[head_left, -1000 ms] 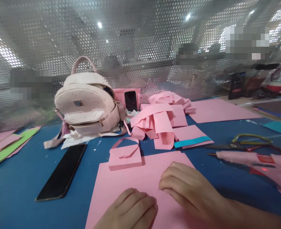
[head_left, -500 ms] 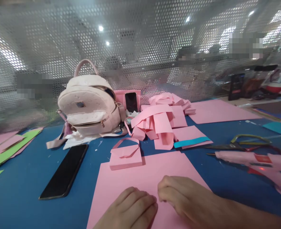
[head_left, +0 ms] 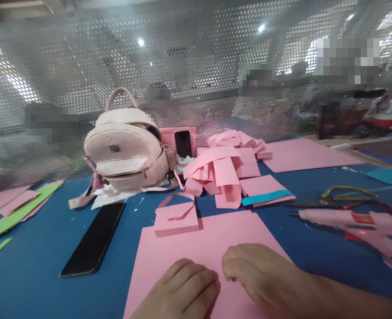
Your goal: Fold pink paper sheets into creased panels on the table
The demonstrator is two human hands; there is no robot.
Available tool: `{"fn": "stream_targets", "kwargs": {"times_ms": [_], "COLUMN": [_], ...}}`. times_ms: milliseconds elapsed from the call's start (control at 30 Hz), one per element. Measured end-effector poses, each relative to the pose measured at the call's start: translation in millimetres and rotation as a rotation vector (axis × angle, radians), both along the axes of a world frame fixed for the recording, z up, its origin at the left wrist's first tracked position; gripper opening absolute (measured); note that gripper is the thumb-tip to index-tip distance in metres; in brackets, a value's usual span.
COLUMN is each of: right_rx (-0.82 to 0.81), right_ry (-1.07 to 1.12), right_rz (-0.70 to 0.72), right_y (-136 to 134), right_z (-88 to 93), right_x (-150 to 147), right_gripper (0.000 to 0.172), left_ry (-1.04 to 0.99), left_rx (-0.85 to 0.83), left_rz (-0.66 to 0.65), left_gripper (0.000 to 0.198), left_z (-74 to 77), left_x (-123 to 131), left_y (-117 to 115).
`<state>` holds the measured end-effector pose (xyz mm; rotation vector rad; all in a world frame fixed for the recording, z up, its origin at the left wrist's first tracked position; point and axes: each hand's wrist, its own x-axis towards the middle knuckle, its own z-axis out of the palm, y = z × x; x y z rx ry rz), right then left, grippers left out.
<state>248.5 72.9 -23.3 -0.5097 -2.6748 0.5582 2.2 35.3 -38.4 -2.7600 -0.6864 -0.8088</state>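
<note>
A large pink paper sheet (head_left: 169, 248) lies on the blue table in front of me. My left hand (head_left: 186, 288) rests over its near part, fingers side by side and curled downward; their tips and thumb are hidden. Close by on the right, a small gap apart, my right hand (head_left: 256, 274) is closed with its fingers bent under. Whatever either hand pinches is out of sight beneath the fingers. On the sheet's far left corner sits a small pink paper bag (head_left: 176, 217) with a strip handle and a folded flap.
Behind are folded pink paper pieces (head_left: 227, 170), a pale backpack (head_left: 127, 150) and an upright phone (head_left: 183, 144). A black phone (head_left: 94, 239) lies left, near green paper (head_left: 26, 210). At right are a pink glue gun (head_left: 358, 221), its light lit, and scissors (head_left: 332, 201).
My right hand has shifted very slightly to the right. The left hand keeps its place on the sheet. The camera view has moved a little.
</note>
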Motion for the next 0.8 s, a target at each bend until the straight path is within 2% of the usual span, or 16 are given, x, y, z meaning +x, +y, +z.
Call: {"fn": "stream_targets", "kwargs": {"times_ms": [367, 667, 800], "right_rx": [-0.013, -0.108, -0.118], "right_ry": [0.099, -0.024, 0.042], "right_rz": [-0.066, -0.113, -0.097], "right_y": [-0.6, -1.8, -0.5], "right_z": [4.8, 2.6, 5.0], "right_x": [2.5, 5.6, 6.1], "right_gripper": [0.029, 0.034, 0.029], "left_ry": [0.019, 0.005, 0.008], "left_rx": [0.0, 0.0, 0.013], "left_rz": [0.001, 0.017, 0.02], "left_gripper": [0.028, 0.024, 0.024], "left_z": [3.3, 0.4, 1.5], "left_x": [-0.4, 1.0, 1.4], "left_y": [-2.8, -2.7, -2.6]}}
